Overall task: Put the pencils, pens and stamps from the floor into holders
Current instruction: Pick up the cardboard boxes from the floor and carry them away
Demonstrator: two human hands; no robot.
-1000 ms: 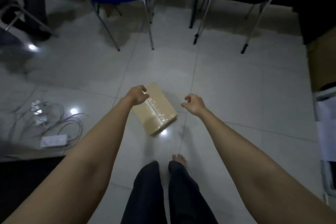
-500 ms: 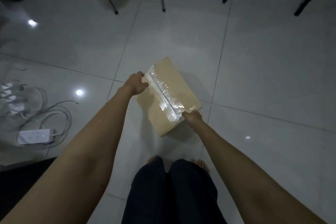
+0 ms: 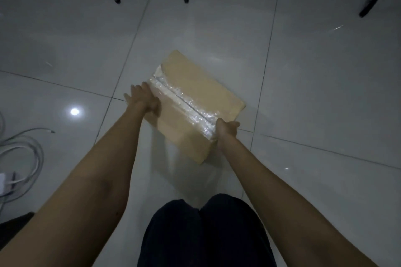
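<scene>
Two hands on a taped cardboard box (image 3: 195, 93), left hand (image 3: 142, 98) fingers curled on its left edge, right hand (image 3: 225, 129) fingers gripping near end

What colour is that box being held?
The taped cardboard box is light tan-brown, seen in the head view.

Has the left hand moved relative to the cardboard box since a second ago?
Yes. The left hand went from hovering above the cardboard box to gripping its left end.
</scene>
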